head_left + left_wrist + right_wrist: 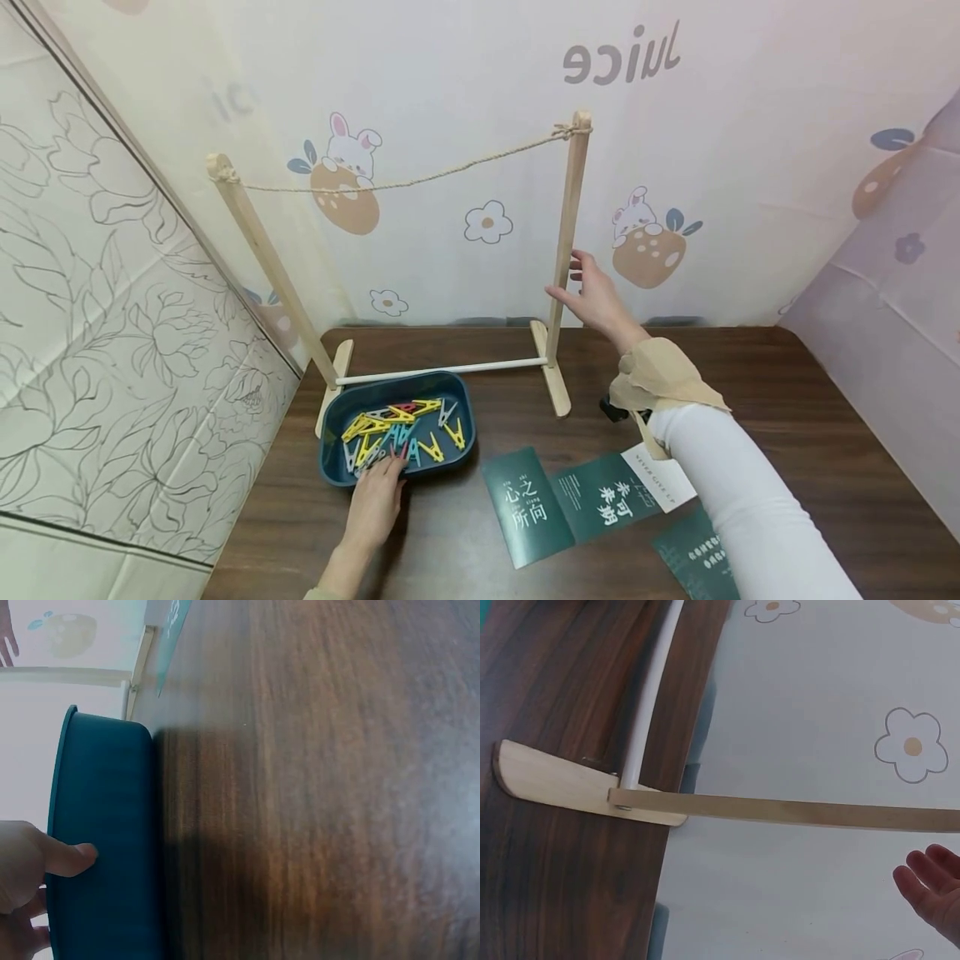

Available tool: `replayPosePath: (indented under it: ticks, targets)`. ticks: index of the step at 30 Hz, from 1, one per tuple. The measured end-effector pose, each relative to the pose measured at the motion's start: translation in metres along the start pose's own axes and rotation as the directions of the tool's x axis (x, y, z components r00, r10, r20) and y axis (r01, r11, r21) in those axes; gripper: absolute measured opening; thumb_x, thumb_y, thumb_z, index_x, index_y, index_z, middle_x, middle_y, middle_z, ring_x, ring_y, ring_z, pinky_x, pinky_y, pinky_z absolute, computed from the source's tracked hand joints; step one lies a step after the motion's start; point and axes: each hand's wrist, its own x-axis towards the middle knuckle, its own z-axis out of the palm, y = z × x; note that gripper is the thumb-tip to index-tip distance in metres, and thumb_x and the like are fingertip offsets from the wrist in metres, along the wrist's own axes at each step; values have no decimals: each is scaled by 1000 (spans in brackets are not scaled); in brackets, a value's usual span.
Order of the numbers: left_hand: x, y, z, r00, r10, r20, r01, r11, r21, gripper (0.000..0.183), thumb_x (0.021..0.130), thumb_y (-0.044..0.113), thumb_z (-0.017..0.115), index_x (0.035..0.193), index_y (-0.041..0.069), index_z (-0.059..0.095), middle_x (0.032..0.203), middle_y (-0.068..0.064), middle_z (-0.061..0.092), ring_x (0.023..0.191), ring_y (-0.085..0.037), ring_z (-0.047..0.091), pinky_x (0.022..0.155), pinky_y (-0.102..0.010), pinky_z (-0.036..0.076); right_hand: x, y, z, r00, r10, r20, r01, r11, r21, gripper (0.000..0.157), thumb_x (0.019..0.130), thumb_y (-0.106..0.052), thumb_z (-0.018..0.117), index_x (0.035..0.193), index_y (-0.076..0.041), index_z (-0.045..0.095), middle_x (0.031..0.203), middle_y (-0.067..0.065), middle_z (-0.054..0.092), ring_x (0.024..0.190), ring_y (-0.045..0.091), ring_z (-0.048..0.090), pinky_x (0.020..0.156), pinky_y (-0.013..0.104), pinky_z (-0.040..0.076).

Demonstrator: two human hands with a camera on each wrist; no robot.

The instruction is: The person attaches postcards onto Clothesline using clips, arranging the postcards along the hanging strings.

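My left hand grips the near side of a dark blue plastic tub. Its thumb presses on the outer wall and the other fingers reach over the rim, as the left wrist view shows. Inside the tub lie several clothespins in yellow, teal, red and grey. Beside the right upright post of a wooden rack is my right hand, fingers spread and holding nothing. In the right wrist view its fingertips are a little apart from that post. A thin rope hangs slack between the post tops.
A white rod joins the rack's feet behind the tub. Green printed cards and a white card lie on the brown wooden table, partly under my right sleeve. A printed curtain hangs close behind the rack.
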Motion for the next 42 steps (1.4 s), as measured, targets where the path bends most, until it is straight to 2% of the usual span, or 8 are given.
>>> replayPosePath:
  ticks: [7, 15, 20, 25, 29, 42]
  targets:
    - [-2, -1, 5, 999, 6, -35, -6, 1000, 1, 19, 71, -4, 69, 87, 4, 61, 86, -8, 62, 84, -24, 58, 69, -40, 43, 10, -6, 4, 999, -31, -24, 31, 999, -21, 66, 85, -20, 59, 132, 8, 22, 121, 29, 42, 107, 40, 46, 84, 46, 42]
    - [-2, -2, 11, 995, 18, -97, -20, 1000, -21, 21, 70, -8, 68, 85, 5, 63, 86, -7, 63, 83, -23, 59, 68, -40, 44, 15, -8, 6, 993, -91, -79, 91, 996, 6, 36, 90, -4, 47, 118, 12, 31, 104, 31, 50, 97, 41, 52, 77, 45, 46]
    - [-1, -3, 13, 992, 38, -118, -41, 999, -29, 23, 69, -10, 68, 85, 5, 65, 86, -6, 64, 82, -22, 59, 67, -38, 43, 15, -5, 5, 989, -124, -86, 118, 990, -78, 29, 90, -1, 44, 112, 14, 34, 95, 30, 53, 92, 41, 54, 74, 46, 46]
    - [-2, -4, 11, 989, 36, -146, -41, 999, -34, 24, 67, -13, 67, 84, 5, 66, 84, -6, 64, 80, -22, 59, 68, -39, 44, 16, -7, 5, 988, -145, -59, 133, 976, -175, 30, 91, -3, 42, 111, 16, 32, 84, 28, 51, 82, 41, 55, 68, 46, 47]
    - [-2, -4, 11, 988, 30, -151, -36, 999, -40, 24, 67, -13, 67, 84, 4, 68, 83, -5, 65, 80, -21, 59, 69, -40, 44, 15, -9, 6, 989, -139, -41, 129, 972, -197, 33, 91, -3, 40, 114, 18, 28, 84, 28, 50, 78, 41, 56, 65, 45, 48]
    - [-3, -7, 13, 973, 75, -219, -85, 996, -34, 31, 64, -18, 61, 82, 5, 69, 78, -4, 64, 74, -20, 59, 66, -37, 45, 11, -7, 7, 979, -182, -92, 151, 950, -273, 42, 87, -1, 40, 116, 24, 22, 79, 32, 50, 74, 45, 55, 62, 47, 47]
